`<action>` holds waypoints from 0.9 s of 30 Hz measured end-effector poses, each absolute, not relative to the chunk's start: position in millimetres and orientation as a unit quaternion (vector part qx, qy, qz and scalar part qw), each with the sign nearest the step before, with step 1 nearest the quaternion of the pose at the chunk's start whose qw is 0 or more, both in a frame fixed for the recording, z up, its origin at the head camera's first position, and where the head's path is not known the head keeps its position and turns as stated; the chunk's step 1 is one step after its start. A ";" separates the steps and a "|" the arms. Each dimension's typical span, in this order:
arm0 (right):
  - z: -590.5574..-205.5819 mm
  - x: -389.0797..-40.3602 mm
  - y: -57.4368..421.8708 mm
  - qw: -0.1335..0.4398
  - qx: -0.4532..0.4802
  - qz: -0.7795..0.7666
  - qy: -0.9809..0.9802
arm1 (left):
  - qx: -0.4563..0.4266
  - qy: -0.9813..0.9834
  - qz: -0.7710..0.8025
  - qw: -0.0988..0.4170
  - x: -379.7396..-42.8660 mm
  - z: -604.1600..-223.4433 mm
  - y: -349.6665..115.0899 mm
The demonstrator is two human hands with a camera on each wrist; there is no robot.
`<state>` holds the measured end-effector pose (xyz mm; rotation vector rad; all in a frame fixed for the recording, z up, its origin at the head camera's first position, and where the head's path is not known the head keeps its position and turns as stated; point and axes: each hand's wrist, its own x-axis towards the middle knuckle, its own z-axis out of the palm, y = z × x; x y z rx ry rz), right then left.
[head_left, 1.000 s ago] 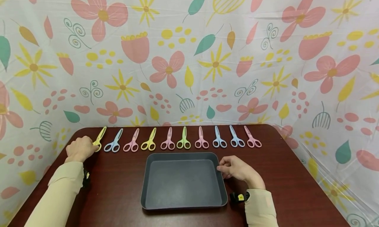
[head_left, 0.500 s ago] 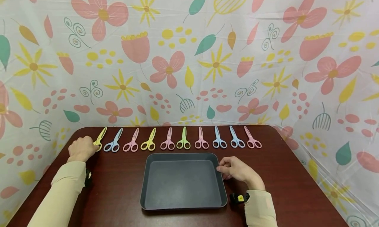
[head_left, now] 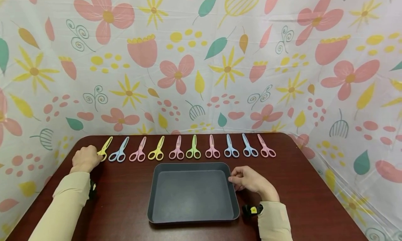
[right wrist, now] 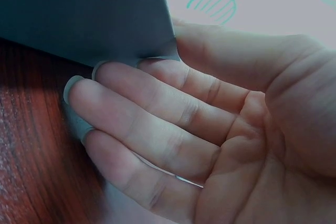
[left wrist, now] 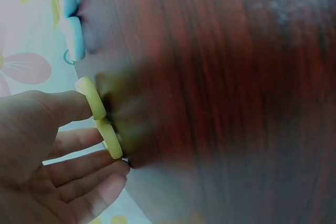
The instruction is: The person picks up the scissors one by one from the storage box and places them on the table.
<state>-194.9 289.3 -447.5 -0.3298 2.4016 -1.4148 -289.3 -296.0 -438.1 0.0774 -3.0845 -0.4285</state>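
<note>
At the left end of the scissors row, my left hand (head_left: 86, 159) holds the handles of the yellow scissors (head_left: 105, 150). In the left wrist view, the thumb lies against one yellow handle loop (left wrist: 93, 98) and the fingers bend around the other. My right hand (head_left: 251, 181) pinches the right rim of a dark grey baking tray (head_left: 194, 219). The right wrist view shows the thumb over the tray wall (right wrist: 94, 14) and the fingers on its outer side. Blue scissors (head_left: 120, 151) lie just right of the yellow pair.
Several more scissors stretch along the back of the dark wooden table (head_left: 122, 206), including pink scissors (head_left: 139, 150), green scissors (head_left: 193, 148) and, at the right end, another pink pair (head_left: 266, 146). A flower-patterned cloth (head_left: 194, 104) hangs behind the table and at its sides.
</note>
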 end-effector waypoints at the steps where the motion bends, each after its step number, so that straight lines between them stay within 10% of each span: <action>1: -447.5 -195.0 288.8 0.167 -0.114 -0.496 0.844 | 0.023 -0.990 -0.138 0.013 -288.7 -437.5 -296.3; 27: -436.1 -201.0 296.9 0.162 -0.109 -0.471 0.860 | 0.040 -0.983 -0.173 0.036 -284.8 -435.9 -290.9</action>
